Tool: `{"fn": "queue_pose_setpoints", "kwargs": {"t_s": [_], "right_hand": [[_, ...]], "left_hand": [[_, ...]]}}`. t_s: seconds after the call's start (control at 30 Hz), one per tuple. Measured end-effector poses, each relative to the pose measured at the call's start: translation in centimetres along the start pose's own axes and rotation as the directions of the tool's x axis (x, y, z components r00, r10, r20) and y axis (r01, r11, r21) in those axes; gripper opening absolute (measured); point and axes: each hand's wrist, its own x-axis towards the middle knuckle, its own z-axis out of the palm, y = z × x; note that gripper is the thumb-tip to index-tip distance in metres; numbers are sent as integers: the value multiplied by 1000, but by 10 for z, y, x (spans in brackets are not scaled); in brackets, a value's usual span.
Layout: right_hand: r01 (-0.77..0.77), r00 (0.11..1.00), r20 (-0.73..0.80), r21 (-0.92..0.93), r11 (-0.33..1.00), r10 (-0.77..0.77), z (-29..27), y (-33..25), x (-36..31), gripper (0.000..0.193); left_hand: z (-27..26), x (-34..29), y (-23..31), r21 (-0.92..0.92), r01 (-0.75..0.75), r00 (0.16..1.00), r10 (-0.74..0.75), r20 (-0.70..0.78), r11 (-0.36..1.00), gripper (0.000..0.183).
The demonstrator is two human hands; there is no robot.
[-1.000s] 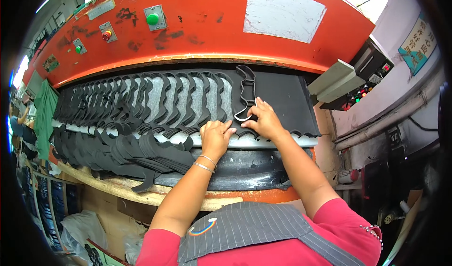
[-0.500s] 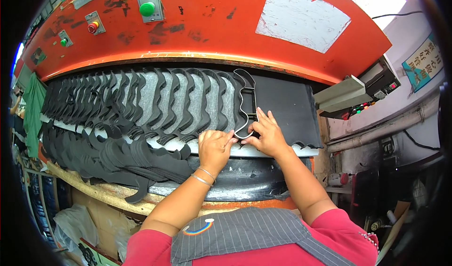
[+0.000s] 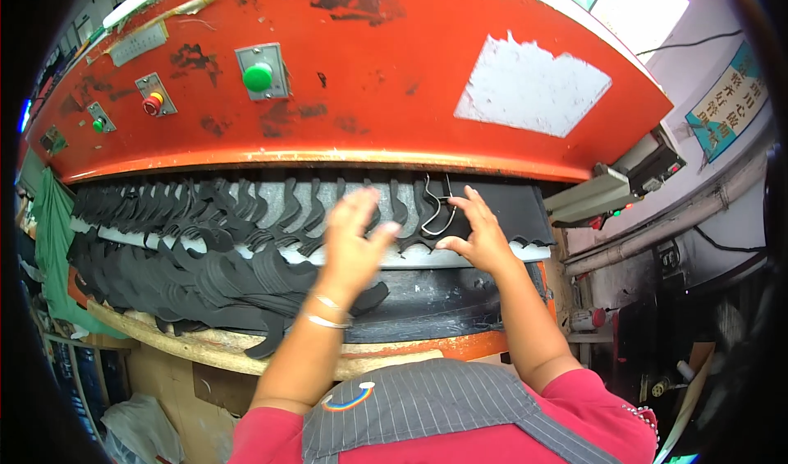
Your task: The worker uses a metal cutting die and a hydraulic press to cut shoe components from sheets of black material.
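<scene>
A metal cutting die [image 3: 438, 208] with a wavy outline stands on a black foam sheet [image 3: 513, 213]. My right hand [image 3: 484, 236] is beside the die, fingers and thumb spread, with nothing held. Further left, my left hand [image 3: 353, 246] is raised over the cut part of the sheet. It is smeared by motion, but its thumb stands apart from the fingers and it looks empty. Left of the die, wavy black strips [image 3: 289, 205] remain with pale gaps between them. Cut black foam pieces [image 3: 222, 279] lie heaped along the front.
Low over the bed's far side hangs the orange-red machine beam [image 3: 369, 111]. On it are a large green button [image 3: 258, 76] and a red button [image 3: 153, 103]. A grey box [image 3: 599, 197] with small lights sits at right. Green cloth [image 3: 53, 242] hangs at left.
Both hands have come off the die; the left has lifted and moved left, the right has spread open. The view has shifted, and the beam now hides more of the sheet's far side.
</scene>
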Motion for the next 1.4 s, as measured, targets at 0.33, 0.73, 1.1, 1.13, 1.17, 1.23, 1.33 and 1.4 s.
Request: {"fn": "queue_pose_setpoints", "kwargs": {"t_s": [0.33, 0.73, 1.1, 1.13, 1.17, 1.23, 1.33, 1.4], "right_hand": [[640, 727, -365, 54, 767, -581, 21, -167, 119, 50], [615, 743, -425, 132, 777, -517, 57, -206, 168, 22], [272, 873, 423, -6, 962, -244, 52, -87, -9, 52], [258, 919, 326, -80, 963, -220, 56, -83, -17, 53], [232, 954, 226, -151, 961, -195, 59, -77, -25, 54], [204, 967, 185, -137, 969, -178, 63, -78, -27, 53], [182, 973, 167, -123, 975, -161, 60, -77, -24, 43], [195, 971, 168, -125, 973, -172, 64, -76, -31, 42]], "left_hand": [[-308, 135, -230, 144, 377, 711, -186, -678, 915, 68], [-387, 150, -227, 73, 296, 854, -229, -466, 953, 55], [-67, -24, -25, 52, -120, 893, 85, 442, 991, 26], [-57, -28, -19, 179, -152, 875, 48, 481, 972, 28], [-47, -31, -13, 298, -185, 856, 5, 517, 936, 30], [-36, -36, -9, 378, -130, 893, -57, 447, 917, 27], [-27, -37, -10, 397, -82, 922, -82, 379, 914, 26], [-22, -44, -10, 424, -54, 935, -103, 339, 904, 27]]}}
